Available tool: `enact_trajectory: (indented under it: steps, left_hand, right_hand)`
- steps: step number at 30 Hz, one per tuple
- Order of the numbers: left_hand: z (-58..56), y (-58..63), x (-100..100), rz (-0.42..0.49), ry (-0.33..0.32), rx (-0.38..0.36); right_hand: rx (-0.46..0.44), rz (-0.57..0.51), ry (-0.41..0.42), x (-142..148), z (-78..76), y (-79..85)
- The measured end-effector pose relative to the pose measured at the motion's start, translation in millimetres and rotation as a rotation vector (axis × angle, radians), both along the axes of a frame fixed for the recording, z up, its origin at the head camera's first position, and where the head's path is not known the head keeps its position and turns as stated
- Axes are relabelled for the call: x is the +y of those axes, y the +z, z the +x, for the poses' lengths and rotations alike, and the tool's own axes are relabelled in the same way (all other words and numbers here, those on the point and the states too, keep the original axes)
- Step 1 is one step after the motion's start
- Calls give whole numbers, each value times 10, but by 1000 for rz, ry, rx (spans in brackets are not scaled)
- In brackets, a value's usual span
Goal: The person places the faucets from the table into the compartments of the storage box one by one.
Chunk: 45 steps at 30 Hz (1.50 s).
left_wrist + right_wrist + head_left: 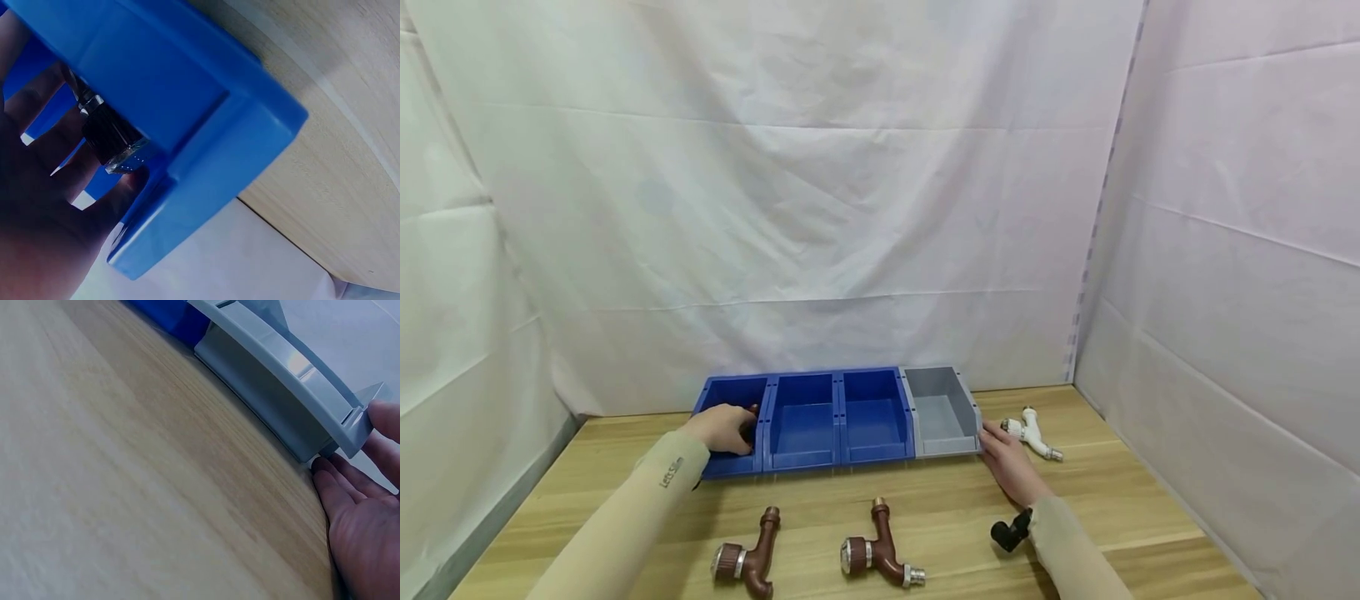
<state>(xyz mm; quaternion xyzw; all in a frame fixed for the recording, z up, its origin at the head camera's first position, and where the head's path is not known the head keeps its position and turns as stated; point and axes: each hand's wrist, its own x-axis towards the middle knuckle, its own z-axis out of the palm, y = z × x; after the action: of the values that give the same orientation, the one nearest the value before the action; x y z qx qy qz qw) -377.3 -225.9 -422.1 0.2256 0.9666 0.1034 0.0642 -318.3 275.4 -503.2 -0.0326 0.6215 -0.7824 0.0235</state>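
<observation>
My left hand [724, 427] reaches into the leftmost blue bin [730, 468], its fingers around a dark brown faucet [752, 410]. In the left wrist view, the faucet's ribbed knob [111, 132] with a clear end cap shows beside the fingers; the rest is hidden by hand and bin wall. My right hand [1011, 462] holds the front right corner of the grey bin [946, 446]. The right wrist view has the thumb on the grey bin's rim [359, 428], the other fingers low beside it near the tabletop.
Two more blue bins [805, 460] stand joined between the outer ones. A white faucet [1034, 435] lies right of the grey bin. Nearer are two brown faucets, one at left [760, 554] and one mid-table [883, 546], and a black elbow-shaped piece [1009, 533] by the right wrist. White cloth hangs behind.
</observation>
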Motion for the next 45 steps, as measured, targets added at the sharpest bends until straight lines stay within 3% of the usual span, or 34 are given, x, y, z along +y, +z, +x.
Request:
enact_trajectory:
  steps: [14,45]
  left_hand:
    - [17,-9,12,-2,-3,-16]
    - [8,-129,1,12,-48,74]
  right_hand:
    - [-13,3,3,0,8,21]
    - [0,23,-16,-14,9,16]
